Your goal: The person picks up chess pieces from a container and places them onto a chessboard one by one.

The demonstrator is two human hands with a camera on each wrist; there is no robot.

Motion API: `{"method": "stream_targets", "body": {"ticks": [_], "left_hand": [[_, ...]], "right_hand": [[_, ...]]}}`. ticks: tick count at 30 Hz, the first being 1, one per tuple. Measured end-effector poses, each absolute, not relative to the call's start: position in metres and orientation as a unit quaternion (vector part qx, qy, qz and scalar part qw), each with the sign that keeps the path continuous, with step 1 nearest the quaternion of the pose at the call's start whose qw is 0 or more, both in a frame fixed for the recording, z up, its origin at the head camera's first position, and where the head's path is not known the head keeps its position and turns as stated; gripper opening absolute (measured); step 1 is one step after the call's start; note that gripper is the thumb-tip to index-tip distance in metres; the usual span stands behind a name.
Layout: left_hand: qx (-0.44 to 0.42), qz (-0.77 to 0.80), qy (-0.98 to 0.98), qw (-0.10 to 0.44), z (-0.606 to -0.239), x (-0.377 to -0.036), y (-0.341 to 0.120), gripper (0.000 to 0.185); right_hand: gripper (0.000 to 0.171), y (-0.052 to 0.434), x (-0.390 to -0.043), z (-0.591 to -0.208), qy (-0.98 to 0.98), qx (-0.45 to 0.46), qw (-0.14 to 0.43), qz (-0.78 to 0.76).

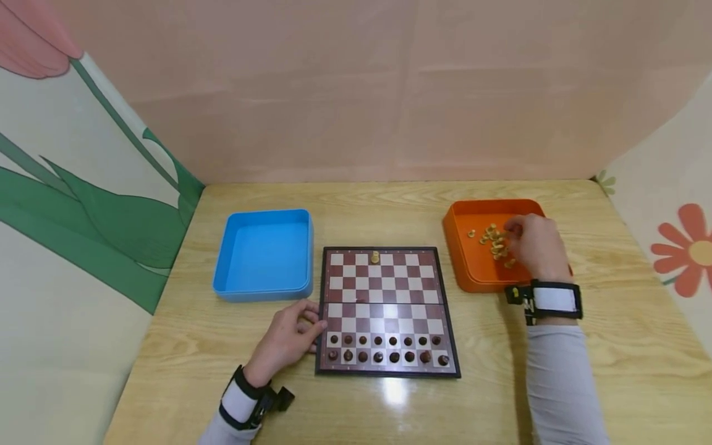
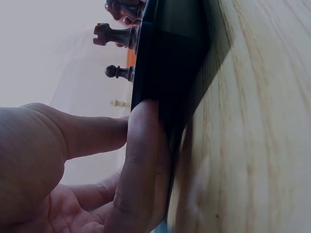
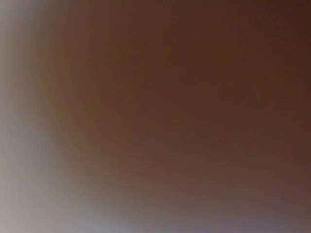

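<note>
A chessboard (image 1: 384, 284) lies on the table with two rows of dark chess pieces (image 1: 392, 348) along its near side. One pale chess piece (image 1: 375, 258) stands on its far row. My left hand (image 1: 289, 334) holds the board's left edge, thumb on top and fingers against the side; the left wrist view shows this closely, with a dark rook (image 2: 114, 35) beyond. Over the orange tray (image 1: 461, 272), my right hand (image 1: 536, 244) reaches down beside a pile of pale chess pieces (image 1: 497, 240). Its fingertips are partly hidden. The right wrist view is only a brown blur.
A blue tray (image 1: 264, 293) stands left of the board, with nothing visible inside it. The wooden table (image 1: 384, 210) meets a pink cloth backdrop (image 1: 389, 111) at its far edge, and printed panels flank both sides.
</note>
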State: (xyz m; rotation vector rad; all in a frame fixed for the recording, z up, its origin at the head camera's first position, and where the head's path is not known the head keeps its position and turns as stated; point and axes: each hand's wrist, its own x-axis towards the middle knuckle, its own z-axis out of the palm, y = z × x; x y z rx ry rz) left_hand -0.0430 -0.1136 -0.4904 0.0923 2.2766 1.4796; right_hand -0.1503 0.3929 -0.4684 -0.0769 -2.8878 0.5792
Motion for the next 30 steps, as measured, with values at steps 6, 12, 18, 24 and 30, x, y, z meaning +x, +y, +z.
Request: {"method": "stream_targets", "body": {"ticks": [6,12,18,24,30], "left_hand": [[0.032,0.531,0.821,0.207,-0.490,-0.043,-0.113,0.028],[0.036,0.532,0.821,0.202,-0.489,-0.043,-0.112,0.026],[0.040,0.532,0.821,0.203,-0.491,-0.043,-0.111,0.027],[0.043,0.528,0.824,0.201,-0.491,-0.043,-0.111,0.027],[0.045,0.517,0.832,0.197,-0.489,-0.043,-0.112,0.030]], "right_hand": [[0.015,0.390,-0.149,-0.461,-0.974,-0.025,0.112,0.195],[0.013,0.378,-0.144,-0.442,-0.972,-0.004,0.135,0.193],[0.012,0.356,-0.134,-0.417,-0.966,0.043,0.148,0.210],[0.010,0.324,-0.126,-0.401,-0.960,0.086,0.156,0.218],[0.010,0.291,-0.126,-0.401,-0.949,0.119,0.172,0.234]]}}
